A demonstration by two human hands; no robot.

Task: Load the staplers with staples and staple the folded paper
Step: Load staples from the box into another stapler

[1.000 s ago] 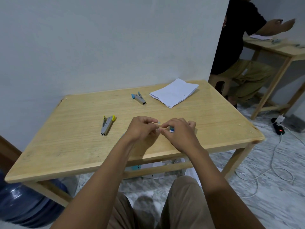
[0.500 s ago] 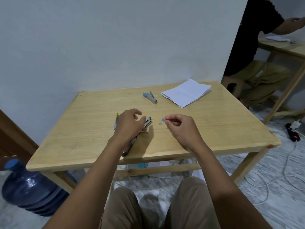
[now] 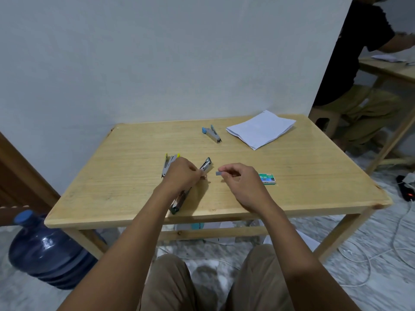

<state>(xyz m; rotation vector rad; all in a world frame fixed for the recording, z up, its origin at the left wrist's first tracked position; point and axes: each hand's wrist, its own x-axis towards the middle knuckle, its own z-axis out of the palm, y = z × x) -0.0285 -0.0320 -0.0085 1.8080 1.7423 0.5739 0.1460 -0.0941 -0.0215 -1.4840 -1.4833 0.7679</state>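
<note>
My left hand [image 3: 182, 173] grips a dark green stapler [image 3: 206, 165] that lies opened out flat on the wooden table [image 3: 314, 176], its far end pointing up right and its near end [image 3: 176, 206] towards me. Just to its right, my right hand [image 3: 241, 179] pinches a small grey strip of staples [image 3: 218, 173] a little above the table. A green staple box [image 3: 267, 178] lies behind that hand. A yellow-tipped stapler [image 3: 167, 164] lies left of my left hand. At the back are a blue-tipped stapler [image 3: 211, 134] and the folded white paper [image 3: 260, 129].
A blue water bottle [image 3: 45, 250] stands on the floor at the table's left. Another person [image 3: 359, 70] sits at a second table [image 3: 390, 70] on the far right. Cables and a power strip [image 3: 406, 187] lie on the floor to the right.
My hands have separated. The left hand went left onto the dark green stapler, which now lies open. The right hand holds the staple strip apart from it, and the staple box is uncovered.
</note>
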